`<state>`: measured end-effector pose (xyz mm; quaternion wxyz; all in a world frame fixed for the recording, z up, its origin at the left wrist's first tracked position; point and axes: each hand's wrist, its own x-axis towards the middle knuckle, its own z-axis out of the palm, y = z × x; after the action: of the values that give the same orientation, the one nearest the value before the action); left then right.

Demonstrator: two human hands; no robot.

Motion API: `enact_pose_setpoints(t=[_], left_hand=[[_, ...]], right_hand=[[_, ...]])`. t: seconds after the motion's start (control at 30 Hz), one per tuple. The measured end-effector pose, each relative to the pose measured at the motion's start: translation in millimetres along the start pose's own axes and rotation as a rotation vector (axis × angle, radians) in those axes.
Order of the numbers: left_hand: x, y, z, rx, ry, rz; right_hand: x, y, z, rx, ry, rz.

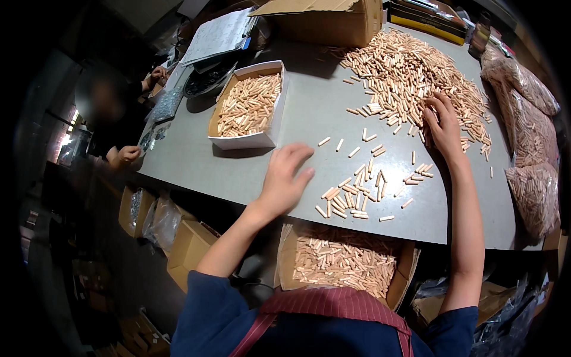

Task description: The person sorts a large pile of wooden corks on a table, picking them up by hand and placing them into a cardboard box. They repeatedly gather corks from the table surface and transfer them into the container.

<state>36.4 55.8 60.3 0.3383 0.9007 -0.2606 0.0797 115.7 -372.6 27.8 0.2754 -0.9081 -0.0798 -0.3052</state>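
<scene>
Resting at nine o'clock of small dowel cluster (352,197): left hand (284,178), fingers loosely curled, holding nothing visible. Reaching at one o'clock into large dowel heap (404,74): right hand (443,126), fingers spread, grasp indiscernible. Grey table (309,113); white box (248,107) at eleven.

Dowel pile (410,74) lies right of the dowel-filled box (247,106).

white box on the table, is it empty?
No, the white box is filled with wooden dowels, lying loose almost up to its rim.
</scene>
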Motion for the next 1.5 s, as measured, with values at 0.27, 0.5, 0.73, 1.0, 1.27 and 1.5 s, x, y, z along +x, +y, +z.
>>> enact_pose_setpoints(t=[0.27,0.5,0.73,1.0,1.27,1.5], left_hand=[[-8.2,18.5,13.3,0.259,-0.010,0.088],[-21.2,22.8,17.1,0.305,-0.004,0.132],[-28.2,27.7,9.9,0.304,-0.186,0.234],[24.3,-8.9,12.5,0.255,-0.136,0.036],[76.0,-19.3,31.1,0.124,-0.293,0.382],[37.2,23.8,22.2,0.139,-0.334,0.326]], right_hand=[[0.6,-1.7,-0.6,0.008,0.009,-0.021],[0.1,4.1,1.2,-0.026,-0.003,-0.026],[-0.1,2.1,0.1,0.003,-0.037,0.026],[1.2,-1.7,2.1,0.033,0.011,0.061],[0.1,0.8,-0.2,0.045,0.015,0.034],[-0.7,-7.9,-1.3,0.044,-0.006,0.030]])
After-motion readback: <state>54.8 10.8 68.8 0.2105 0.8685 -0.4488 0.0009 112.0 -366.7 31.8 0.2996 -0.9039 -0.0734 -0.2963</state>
